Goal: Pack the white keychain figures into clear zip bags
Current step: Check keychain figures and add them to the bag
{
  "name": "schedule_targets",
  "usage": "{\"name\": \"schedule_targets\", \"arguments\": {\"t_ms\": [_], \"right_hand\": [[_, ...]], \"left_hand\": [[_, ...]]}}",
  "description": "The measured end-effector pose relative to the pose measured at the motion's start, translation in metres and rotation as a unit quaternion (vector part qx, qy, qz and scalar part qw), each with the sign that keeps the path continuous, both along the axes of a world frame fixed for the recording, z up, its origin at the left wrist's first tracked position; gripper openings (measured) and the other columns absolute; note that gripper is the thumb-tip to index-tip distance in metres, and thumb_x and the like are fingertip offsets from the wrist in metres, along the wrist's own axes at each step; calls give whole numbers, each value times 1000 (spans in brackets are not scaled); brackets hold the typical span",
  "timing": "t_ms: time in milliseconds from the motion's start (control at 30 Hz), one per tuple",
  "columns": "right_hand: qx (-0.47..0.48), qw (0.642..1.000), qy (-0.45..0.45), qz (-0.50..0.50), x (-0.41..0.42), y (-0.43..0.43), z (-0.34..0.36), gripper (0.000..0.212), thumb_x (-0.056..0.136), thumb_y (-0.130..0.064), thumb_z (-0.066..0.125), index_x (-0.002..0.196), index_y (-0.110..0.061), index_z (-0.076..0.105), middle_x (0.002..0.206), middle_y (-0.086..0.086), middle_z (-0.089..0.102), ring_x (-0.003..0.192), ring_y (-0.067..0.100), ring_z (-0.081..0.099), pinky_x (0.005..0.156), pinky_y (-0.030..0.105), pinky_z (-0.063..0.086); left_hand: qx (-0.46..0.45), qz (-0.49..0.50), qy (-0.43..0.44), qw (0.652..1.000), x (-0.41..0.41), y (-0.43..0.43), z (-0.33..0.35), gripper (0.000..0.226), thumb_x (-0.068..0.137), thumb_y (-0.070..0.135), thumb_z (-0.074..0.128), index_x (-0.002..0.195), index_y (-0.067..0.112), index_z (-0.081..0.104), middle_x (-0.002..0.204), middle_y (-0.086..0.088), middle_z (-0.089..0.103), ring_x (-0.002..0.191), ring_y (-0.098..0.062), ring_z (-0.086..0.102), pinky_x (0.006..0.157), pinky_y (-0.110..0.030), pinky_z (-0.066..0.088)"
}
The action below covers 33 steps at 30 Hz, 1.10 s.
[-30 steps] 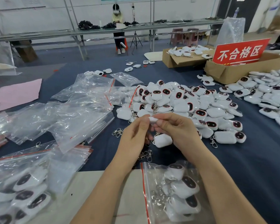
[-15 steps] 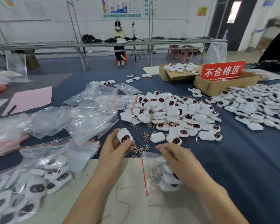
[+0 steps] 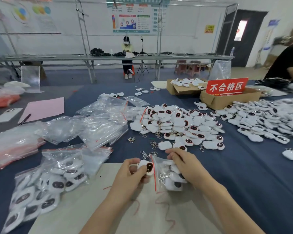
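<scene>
1. The left hand [image 3: 131, 173] pinches one white keychain figure [image 3: 146, 166] between thumb and curled fingers, dark face up, right at the red-striped mouth of the clear zip bag [image 3: 159, 176].
2. The right hand [image 3: 184, 163] grips that bag from the right, fingers curled over it; several figures lie inside.
3. Hands and bag sit near centre, over a pale board [image 3: 91, 208] on the blue table [image 3: 243, 174].
4. The loose pile of figures [image 3: 176, 124] lies farther back, empty bags [image 3: 101, 125] to its left, and filled bags [image 3: 47, 184] at near left.
</scene>
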State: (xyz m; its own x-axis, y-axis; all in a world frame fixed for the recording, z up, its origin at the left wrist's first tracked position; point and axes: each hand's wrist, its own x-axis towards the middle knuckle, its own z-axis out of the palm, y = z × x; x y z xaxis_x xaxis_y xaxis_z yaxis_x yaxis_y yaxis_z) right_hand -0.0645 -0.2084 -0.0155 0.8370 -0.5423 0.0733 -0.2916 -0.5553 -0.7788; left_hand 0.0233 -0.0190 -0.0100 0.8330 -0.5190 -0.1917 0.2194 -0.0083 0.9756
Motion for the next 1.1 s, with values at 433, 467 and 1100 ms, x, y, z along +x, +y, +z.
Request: {"name": "schedule_targets", "arguments": {"t_ms": [433,467,1100], "right_hand": [[117,981,-141,-63,-3,-7,19,58,104,-9,32,99,-56,66,100,-23,70,95,-10,61,68,7,47],[115,981,-141,-69,-4,-8,19,58,104,-10,32,99,-58,64,100,-24,70,95,-9,61,67,9,48],[125,977,-152,-83,-2,-5,19,46,105,-11,35,103,-45,65,99,-18,70,89,-12,62,67,4,44]], "left_hand": [[-16,-17,31,999,-17,-3,2,14,100,-1,55,113,-5,56,86,-21,59,56,-16,58,53,-22,52],[-11,-13,32,999,-18,-5,2,16,100,5,58,111,-6,58,84,-20,59,55,-15,56,50,-21,50],[158,-13,-255,954,-19,-10,-7,9,95,20,62,87,24,64,56,13,62,47,0,47,52,-17,38]]}}
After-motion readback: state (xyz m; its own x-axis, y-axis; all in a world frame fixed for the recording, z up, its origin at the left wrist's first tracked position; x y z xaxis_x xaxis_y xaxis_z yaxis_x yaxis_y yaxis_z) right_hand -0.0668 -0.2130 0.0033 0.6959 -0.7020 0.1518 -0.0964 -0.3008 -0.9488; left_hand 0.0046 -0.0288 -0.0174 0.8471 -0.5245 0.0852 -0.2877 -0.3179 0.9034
